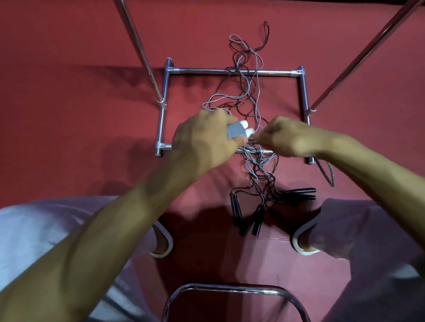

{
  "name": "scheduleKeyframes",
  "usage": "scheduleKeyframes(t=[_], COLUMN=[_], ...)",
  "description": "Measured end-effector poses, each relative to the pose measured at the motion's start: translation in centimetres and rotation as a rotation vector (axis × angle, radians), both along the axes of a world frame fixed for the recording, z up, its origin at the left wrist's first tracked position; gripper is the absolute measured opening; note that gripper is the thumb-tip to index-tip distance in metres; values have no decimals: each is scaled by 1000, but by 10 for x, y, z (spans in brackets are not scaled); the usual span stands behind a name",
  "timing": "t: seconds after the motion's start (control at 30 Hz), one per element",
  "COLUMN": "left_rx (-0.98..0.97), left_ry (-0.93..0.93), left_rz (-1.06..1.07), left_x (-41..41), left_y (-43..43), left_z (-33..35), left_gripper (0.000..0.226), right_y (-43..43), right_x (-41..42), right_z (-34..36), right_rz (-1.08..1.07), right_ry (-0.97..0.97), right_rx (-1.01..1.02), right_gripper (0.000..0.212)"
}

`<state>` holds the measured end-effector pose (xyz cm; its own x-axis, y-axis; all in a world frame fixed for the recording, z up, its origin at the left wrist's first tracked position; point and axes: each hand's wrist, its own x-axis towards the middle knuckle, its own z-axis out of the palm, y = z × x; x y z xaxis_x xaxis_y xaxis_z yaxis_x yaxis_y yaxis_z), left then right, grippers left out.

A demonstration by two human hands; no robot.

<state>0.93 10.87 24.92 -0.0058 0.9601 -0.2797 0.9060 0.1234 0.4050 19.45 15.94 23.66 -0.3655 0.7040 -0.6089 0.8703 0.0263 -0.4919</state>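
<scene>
Left hand (pixel 205 139) grips grey handles (pixel 235 132); right hand (pixel 289 137) pinches cord (pixel 252 141). Risk: hard pull tightens tangle (pixel 259 175), snags frame (pixel 201 70).

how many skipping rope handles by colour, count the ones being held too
black handles: 6
grey handles, gripped in the left hand: 2
total: 8
</scene>
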Motion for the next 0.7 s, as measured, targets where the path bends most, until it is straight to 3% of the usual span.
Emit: scheduleKeyframes(t=[0.17, 0.27, 0.4, 0.53, 0.63, 0.7], left_rx=[-304, -494, -691, -780, -804, -829], left_ry=[19, -139, -235, -222, -204, -234], left_rz=[-1, -2, -46, -105, -137, -153], left_x=[-4, -11, -24, -28, -30, -31], left_y=[7, 14, 17, 18, 20, 21], left_z=[-10, -11, -6, 2, 5, 6], left_gripper=[50, 46, 57, 56, 53, 55], right_y=[-13, -14, -10, -8, -7, -8], right_x=[0, 1, 9, 14, 16, 17], right_z=[-6, 0, 12, 13, 14, 18], right_rz=[255, 289, 336, 452, 470, 476], right_ry=[7, 153, 255, 268, 236, 250], right_rx=[73, 191, 175, 246, 304, 302], right_gripper=[21, 21, 17, 8, 25, 24])
